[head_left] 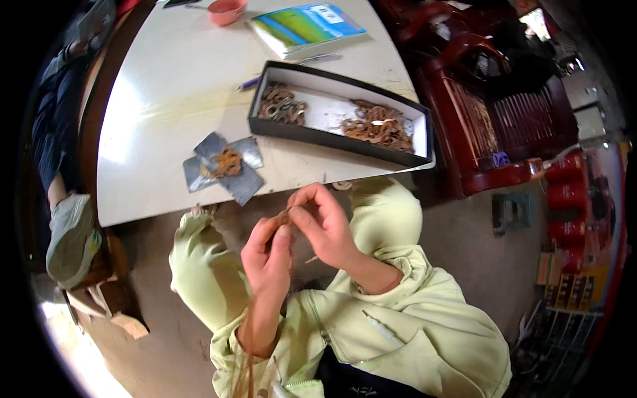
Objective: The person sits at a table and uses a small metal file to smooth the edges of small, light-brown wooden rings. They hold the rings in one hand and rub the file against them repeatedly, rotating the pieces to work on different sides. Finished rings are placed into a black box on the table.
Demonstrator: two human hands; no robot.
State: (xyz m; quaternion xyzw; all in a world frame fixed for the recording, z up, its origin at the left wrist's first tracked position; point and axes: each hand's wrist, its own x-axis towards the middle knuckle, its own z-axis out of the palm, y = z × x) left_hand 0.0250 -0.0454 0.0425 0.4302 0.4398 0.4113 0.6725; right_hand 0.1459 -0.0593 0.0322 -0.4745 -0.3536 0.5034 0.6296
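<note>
1. On the near side of the black box (338,145), a small brown piece (284,217) is held between both hands, apparently steadied from two sides.
2. The left hand (265,260) and right hand (325,233) are nearly closed, thumbs against fingers in pinches; the piece's outline is largely hidden.
3. Inside the box, a left heap (282,106) and right heap (379,126) lie apart, presumably for separation.
4. Left of the box, rusty pieces (227,161) are laid on grey sheets (243,187), perhaps for table protection.
</note>
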